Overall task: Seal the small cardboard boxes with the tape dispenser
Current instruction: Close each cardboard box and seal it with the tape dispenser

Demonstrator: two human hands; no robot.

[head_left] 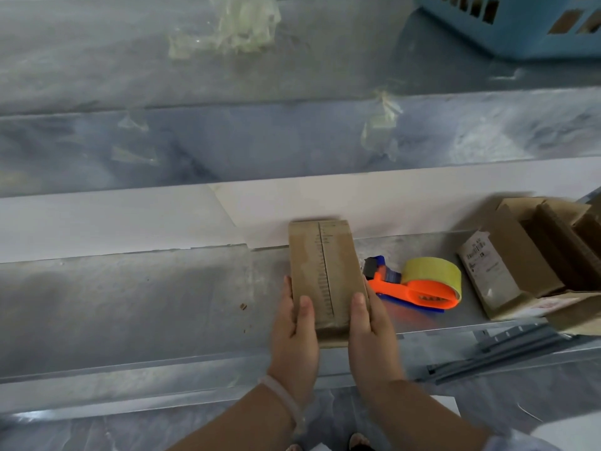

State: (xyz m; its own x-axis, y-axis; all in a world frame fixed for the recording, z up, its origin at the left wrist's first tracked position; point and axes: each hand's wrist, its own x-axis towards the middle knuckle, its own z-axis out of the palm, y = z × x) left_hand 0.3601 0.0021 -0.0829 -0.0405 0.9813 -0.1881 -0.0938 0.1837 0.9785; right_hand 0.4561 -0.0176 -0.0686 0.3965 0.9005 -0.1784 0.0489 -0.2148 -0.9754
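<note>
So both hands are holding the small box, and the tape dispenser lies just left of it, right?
Not left: the head view shows the tape dispenser lying just right of the small box. The left hand and right hand do both hold the box.

One left hand [294, 336], one right hand [372, 336], one closed box [325, 271], one tape dispenser [419, 284], one blue basket [507, 30], several open boxes [517, 255].

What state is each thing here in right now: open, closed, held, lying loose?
Small box: flaps closed, held at its near end.
Left hand: grips the box's left side.
Right hand: grips its right side.
Tape dispenser: lies on the shelf, untouched.
Boxes at right: open on top.
</note>
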